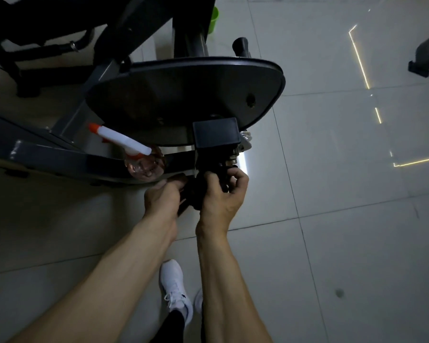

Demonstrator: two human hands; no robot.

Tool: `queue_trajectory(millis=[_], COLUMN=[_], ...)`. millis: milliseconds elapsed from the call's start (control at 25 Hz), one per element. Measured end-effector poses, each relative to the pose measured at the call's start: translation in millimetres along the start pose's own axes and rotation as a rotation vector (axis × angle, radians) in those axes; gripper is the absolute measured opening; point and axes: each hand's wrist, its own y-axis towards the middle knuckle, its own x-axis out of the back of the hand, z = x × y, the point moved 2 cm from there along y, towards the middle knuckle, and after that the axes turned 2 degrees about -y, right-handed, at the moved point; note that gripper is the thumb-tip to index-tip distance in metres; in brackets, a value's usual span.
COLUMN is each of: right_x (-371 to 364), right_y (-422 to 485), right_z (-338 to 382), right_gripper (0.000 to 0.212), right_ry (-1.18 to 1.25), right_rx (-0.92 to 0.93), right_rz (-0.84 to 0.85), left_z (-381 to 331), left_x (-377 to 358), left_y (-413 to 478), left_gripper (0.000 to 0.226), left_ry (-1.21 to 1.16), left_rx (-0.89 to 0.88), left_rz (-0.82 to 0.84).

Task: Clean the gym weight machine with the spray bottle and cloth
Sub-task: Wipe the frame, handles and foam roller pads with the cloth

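One green cup (pixel 214 19) behind machine (pixel 183 95)

A dim gym: a dark weight machine (pixel 183 95) stands on pale tiled floor (pixel 344 219).

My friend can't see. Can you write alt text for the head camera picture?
The left hand and right hand grip what looks like a dark cloth low on the weight machine, below its oval pad. A spray bottle with an orange nozzle rests on the machine's frame to the left.
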Motion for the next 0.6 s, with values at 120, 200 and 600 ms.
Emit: queue_trajectory(millis=[120, 200, 600], right_x=[-4, -3, -7], right_y=[13, 13, 4], right_z=[-1, 2, 2], right_gripper=[0.035, 0.035, 0.009], right_ry=[0.39, 0.491, -0.017], right_rx=[-0.425, -0.554, -0.036], right_rz=[0.025, 0.063, -0.089], left_z=[5, 6, -16], left_x=[1, 1, -20], left_y=[3, 2, -12], left_gripper=[0.015, 0.018, 0.017], left_ry=[-0.026, -0.039, -0.097], left_rx=[0.052, 0.069, -0.011], left_rz=[-0.027, -0.021, 0.079])
